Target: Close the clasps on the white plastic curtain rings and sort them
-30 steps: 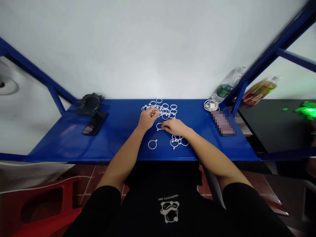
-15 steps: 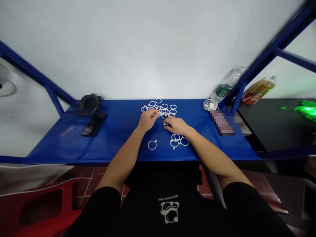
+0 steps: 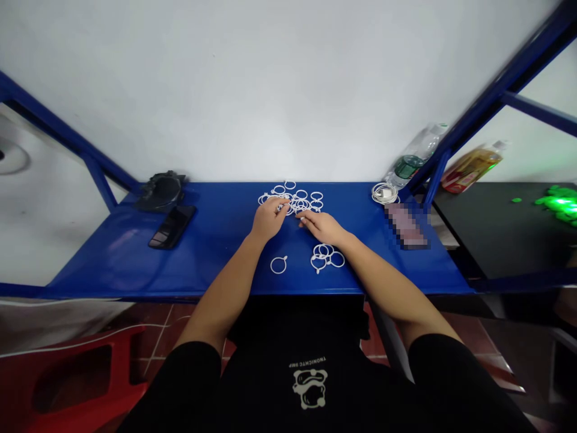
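in the head view, white plastic rings (image 3: 301, 204) lie in a messy heap at the far middle of the blue table (image 3: 216, 252). they are thin and round, and the ones that show best have a tiny knob on the edge. some lie over each other. a lone ring (image 3: 285, 260) lies flat toward the near edge, with its knob at the far right side. to its right, a small bunch of rings (image 3: 320, 256) lie partly on top of one another.

the left hand (image 3: 267, 220) is at the near left side of the heap, with its fingers bent and thumb close to the pointing finger. i can't tell if it grips a ring. the right hand (image 3: 323, 227) is at the near right side, fingers bent, with a bit of white at the tips; i can't tell if they pinch it. the two hands are apart, with a small gap between.

a second ago, one more ring lay by the right fingertips, nearer than the heap. now that spot shows blue, and the right hand has gone farther, up to the heap. the lone ring looks the same as before.
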Demonstrator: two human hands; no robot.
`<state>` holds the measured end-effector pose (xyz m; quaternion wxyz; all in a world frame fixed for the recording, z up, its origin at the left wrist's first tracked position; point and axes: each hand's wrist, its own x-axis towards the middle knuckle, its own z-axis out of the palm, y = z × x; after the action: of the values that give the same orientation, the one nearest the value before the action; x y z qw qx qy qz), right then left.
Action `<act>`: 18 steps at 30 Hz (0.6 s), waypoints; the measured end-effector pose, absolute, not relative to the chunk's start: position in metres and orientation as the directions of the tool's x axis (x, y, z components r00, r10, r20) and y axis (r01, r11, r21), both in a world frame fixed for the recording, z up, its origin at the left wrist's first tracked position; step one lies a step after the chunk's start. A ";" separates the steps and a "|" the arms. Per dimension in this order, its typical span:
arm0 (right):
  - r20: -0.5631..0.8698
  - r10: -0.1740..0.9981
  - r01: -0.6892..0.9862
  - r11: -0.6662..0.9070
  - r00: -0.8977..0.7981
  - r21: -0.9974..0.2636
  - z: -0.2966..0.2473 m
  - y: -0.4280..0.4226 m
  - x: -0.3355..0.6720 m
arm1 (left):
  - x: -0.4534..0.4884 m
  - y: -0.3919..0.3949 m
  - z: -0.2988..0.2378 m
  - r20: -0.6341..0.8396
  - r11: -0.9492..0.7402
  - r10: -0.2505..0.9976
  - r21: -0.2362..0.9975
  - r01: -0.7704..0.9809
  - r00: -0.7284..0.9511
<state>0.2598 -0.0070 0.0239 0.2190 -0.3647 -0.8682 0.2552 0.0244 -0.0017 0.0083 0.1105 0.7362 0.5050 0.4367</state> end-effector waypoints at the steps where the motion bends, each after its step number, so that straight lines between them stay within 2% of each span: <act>1: 0.206 0.746 0.512 0.603 -0.633 -0.612 0.023 -0.006 0.260 | 0.025 -0.002 0.008 0.526 -0.464 0.843 0.609 0.643 0.110; 5: 0.263 0.747 0.471 0.609 -0.610 -0.637 0.021 -0.005 0.260 | 0.026 -0.002 0.007 0.505 -0.459 0.855 0.623 0.634 0.123; 9: 0.320 0.757 0.469 0.620 -0.570 -0.629 0.023 -0.005 0.260 | 0.027 -0.003 0.009 0.543 -0.473 0.834 0.612 0.633 0.098; 18: 0.307 0.757 0.468 0.614 -0.577 -0.635 0.024 -0.003 0.263 | 0.026 -0.005 0.013 0.543 -0.462 0.836 0.616 0.639 0.081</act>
<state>0.2632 -0.0033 0.0241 0.2866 -0.3596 -0.8515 0.2520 0.0260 -0.0049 0.0125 0.1098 0.7270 0.5070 0.4497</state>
